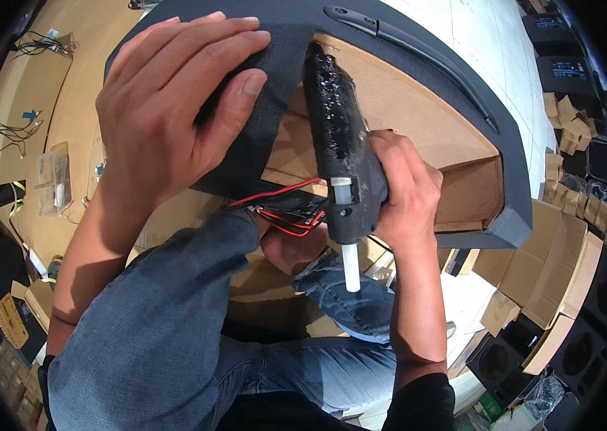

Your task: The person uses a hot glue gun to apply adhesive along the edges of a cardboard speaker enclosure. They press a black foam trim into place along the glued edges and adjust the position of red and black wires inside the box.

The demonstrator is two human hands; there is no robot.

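My right hand (408,190) is wrapped around a black hot glue gun (361,154), its barrel coated in glossy dark residue. A white glue stick (350,269) pokes out of its rear end toward me. The gun's front points away, over the opening of a black fabric-covered box (285,39); its tip is hard to make out. Inside that opening, bare brown wood panels (411,100) show. My left hand (174,108) lies with fingers stretched out on the box's black covering, left of the opening. Red and black wires (285,212) hang below the opening's near edge.
A black strap handle (425,57) is fixed along the box's far side. On the left are a clear plastic container (53,183) and coiled black cables (12,136). Right of me stand an open cardboard carton (544,258) and black boxes with round holes (497,359).
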